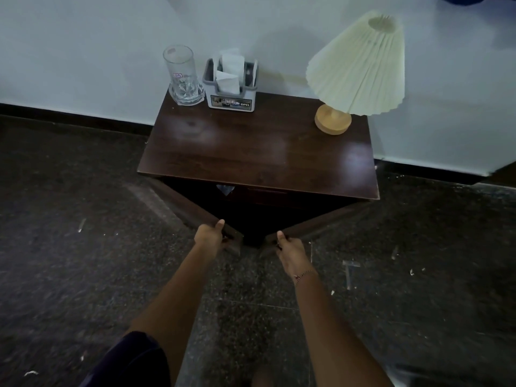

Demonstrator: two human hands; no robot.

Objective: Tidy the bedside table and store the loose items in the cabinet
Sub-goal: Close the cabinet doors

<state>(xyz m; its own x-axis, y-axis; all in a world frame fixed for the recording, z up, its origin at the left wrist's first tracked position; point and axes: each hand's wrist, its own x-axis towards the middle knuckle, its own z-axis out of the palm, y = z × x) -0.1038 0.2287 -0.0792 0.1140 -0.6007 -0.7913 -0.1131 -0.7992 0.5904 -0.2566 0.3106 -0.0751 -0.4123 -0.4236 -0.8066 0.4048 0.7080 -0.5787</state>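
Both arms stretched forward. My left grip (210, 236) curls round the left door (184, 208) edge. My right grip (291, 251) curls round the right door (329, 219) edge.

Glossy dark wood table top (259, 146), clear glass mug (183, 76), pleated lampshade (360, 65).

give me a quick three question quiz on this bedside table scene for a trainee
1. True or false: the left hand grips the left cabinet door and the right hand grips the right cabinet door.
2. Fill in: the lamp stands at the tabletop's ___ rear corner.
3. What stands right beside the glass mug? A the lamp; B the grey caddy; C the left hand.
Key: 1 true; 2 right; 3 B.
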